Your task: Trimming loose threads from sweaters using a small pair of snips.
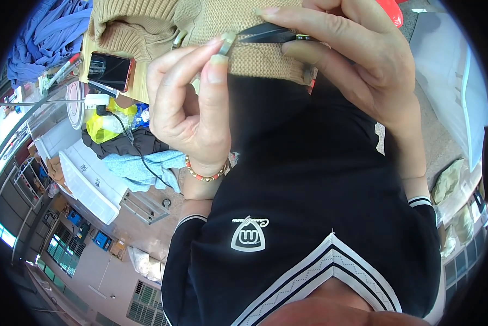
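Observation:
A beige knitted garment (214,19) with ribbed edges lies at the top of the view, over the table edge and close to my body. Between thumb and forefinger, my left hand (192,100) pinches a small, pale, shiny button (227,44) above the knit. My right hand (358,54) is closed on black thread snips (268,33), held between thumb and fingers. Their dark blades point left, with the tips close beside the button. Another button (180,38) shows on the garment to the left of it.
Left of the garment, a dark phone (111,71) lies on the wooden table. Blue cloth (48,38) is heaped beyond it. A white plug with a black cable (97,103) hangs near a yellow bag (100,130). At right stands a translucent plastic bin (450,70).

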Available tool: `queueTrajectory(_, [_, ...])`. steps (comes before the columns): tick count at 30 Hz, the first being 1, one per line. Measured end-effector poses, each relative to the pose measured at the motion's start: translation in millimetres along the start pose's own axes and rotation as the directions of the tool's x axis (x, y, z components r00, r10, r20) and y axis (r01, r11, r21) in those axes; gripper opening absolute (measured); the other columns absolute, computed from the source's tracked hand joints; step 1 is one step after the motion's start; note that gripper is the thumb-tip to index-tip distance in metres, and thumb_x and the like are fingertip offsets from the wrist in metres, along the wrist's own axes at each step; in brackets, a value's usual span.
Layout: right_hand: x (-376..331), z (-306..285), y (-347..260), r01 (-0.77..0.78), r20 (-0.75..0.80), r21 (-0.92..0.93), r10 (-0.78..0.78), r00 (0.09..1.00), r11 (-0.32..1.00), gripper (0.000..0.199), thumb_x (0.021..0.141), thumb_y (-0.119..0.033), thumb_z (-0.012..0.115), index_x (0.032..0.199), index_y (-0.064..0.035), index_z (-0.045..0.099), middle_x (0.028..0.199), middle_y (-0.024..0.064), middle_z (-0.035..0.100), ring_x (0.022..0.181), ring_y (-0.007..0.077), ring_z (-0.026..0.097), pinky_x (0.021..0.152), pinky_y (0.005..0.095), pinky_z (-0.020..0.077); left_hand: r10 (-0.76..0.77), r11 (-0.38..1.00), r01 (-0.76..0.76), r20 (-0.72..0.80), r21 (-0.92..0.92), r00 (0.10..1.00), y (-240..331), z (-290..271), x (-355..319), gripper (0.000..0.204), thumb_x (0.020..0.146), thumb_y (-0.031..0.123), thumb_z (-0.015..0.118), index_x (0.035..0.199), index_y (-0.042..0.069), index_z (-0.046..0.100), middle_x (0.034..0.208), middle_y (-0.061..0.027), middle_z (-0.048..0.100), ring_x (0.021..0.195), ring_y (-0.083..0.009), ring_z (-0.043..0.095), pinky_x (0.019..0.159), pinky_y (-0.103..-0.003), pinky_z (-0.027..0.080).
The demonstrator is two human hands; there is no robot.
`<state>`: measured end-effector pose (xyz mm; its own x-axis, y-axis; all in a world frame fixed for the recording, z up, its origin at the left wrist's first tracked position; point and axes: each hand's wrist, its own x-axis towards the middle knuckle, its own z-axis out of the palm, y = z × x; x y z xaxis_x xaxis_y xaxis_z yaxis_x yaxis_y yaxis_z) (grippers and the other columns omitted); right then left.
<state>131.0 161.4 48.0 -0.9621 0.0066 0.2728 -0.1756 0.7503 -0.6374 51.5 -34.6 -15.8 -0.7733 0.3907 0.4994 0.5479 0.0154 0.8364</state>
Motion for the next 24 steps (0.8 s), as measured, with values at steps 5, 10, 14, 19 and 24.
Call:
queueTrajectory(5, [1.5, -1.0, -1.9, -0.025, 0.004, 0.026, 0.025, 1.000, 0.999, 0.031, 0.077, -0.003, 0.075, 0.107, -0.0057, 0.071, 0.083, 0.0030, 0.050, 0.073, 0.0169, 0.055, 0.113, 0.0640, 0.0206, -0.006, 0.997, 0.002, -0.055, -0.076, 0.998, -3.9, 2.1, -0.7, 0.015, 0.085, -0.005, 0.066, 0.100, -0.003, 0.066, 0.097, -0.0093, 0.062, 0.087, -0.0135, 0.058, 0.077, -0.022, 0.046])
queueTrajectory(10, [3.0, -0.4, -2.2, -0.011, 0.011, 0.037, 0.011, 1.000, 0.999, 0.030, 0.077, -0.003, 0.075, 0.107, -0.0057, 0.071, 0.083, 0.0026, 0.050, 0.074, 0.0164, 0.056, 0.113, 0.0649, 0.0181, -0.015, 0.998, 0.012, -0.055, -0.068, 0.998, -1.8, 2.0, -0.8, 0.012, 0.086, -0.005, 0.065, 0.098, -0.002, 0.065, 0.097, -0.0092, 0.062, 0.087, -0.0137, 0.059, 0.078, -0.023, 0.047])
queueTrajectory(14, [3.5, 0.5, -1.7, -0.017, 0.025, 0.023, 0.016, 1.000, 1.000, 0.029, 0.078, -0.003, 0.075, 0.107, -0.0056, 0.071, 0.083, 0.0022, 0.050, 0.073, 0.0160, 0.055, 0.114, 0.0653, 0.0145, -0.045, 0.996, 0.040, -0.064, -0.084, 0.997, -0.6, 3.2, 0.9, 0.011, 0.086, -0.005, 0.065, 0.097, -0.002, 0.065, 0.096, -0.0090, 0.062, 0.086, -0.0133, 0.059, 0.078, -0.023, 0.047])
queueTrajectory(19, [3.6, 1.4, -2.2, -0.024, 0.042, 0.005, 0.023, 0.999, 1.000, 0.028, 0.079, -0.003, 0.075, 0.107, -0.0055, 0.071, 0.083, 0.0016, 0.050, 0.072, 0.0154, 0.054, 0.115, 0.0658, 0.0100, -0.059, 0.995, 0.054, -0.056, -0.090, 0.997, -0.6, 2.0, 1.4, 0.012, 0.086, -0.005, 0.066, 0.097, -0.002, 0.064, 0.096, -0.0086, 0.061, 0.086, -0.0131, 0.059, 0.078, -0.023, 0.047])
queueTrajectory(24, [5.3, -1.5, -3.3, -0.011, 0.021, 0.038, 0.010, 1.000, 0.999, 0.030, 0.078, -0.003, 0.075, 0.108, -0.0051, 0.071, 0.083, 0.0025, 0.050, 0.073, 0.0159, 0.054, 0.114, 0.0637, 0.0142, -0.067, 0.994, 0.063, -0.043, -0.095, 0.997, -0.9, 1.0, 1.7, 0.012, 0.086, -0.005, 0.065, 0.098, -0.002, 0.063, 0.096, -0.0084, 0.061, 0.086, -0.0130, 0.059, 0.079, -0.023, 0.047])
